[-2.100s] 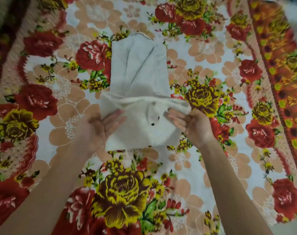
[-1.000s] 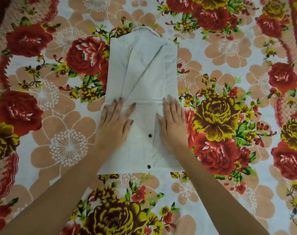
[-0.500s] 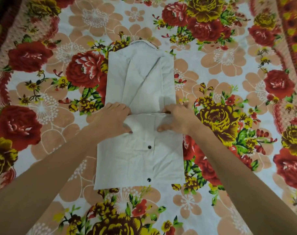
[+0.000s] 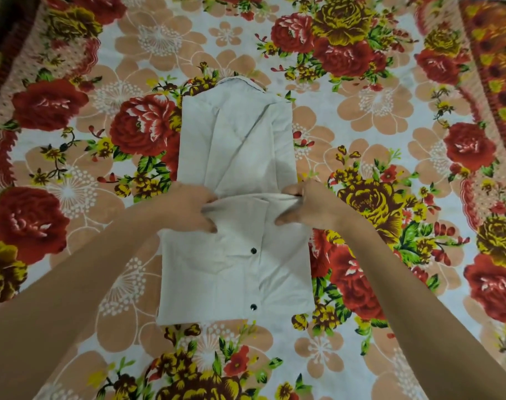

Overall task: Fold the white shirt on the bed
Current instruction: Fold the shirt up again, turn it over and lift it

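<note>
Near hem: the white shirt (image 4: 234, 272) lies flat on the floral bedsheet (image 4: 390, 356), its folded lower panel below both hands, nearest the viewer; two dark buttons (image 4: 253, 250) sit in a line on it, between and below the hands.
Left hand (image 4: 188, 207): palm down, fingers curled over the panel's upper left corner, thumb under the bunched cloth; it pinches that corner.
Right hand (image 4: 309, 206): mirrors the left at the upper right corner, fingers curled round a gathered ridge of fabric, thumb pointing inward along the panel; also pinching.
Between the hands: the panel's top edge runs straight across from one grip to the other, slightly lifted at both ends, though how far off the layer beneath is hard to judge from above.
Beyond the hands: the rest of the shirt stretches away as a narrow strip, side folds laid inward in overlapping diagonal creases.
Far end: the collar (image 4: 237, 79) curves at the strip's top, farthest from both hands.
Surround: bedsheet with red and yellow roses on all sides of the shirt.
</note>
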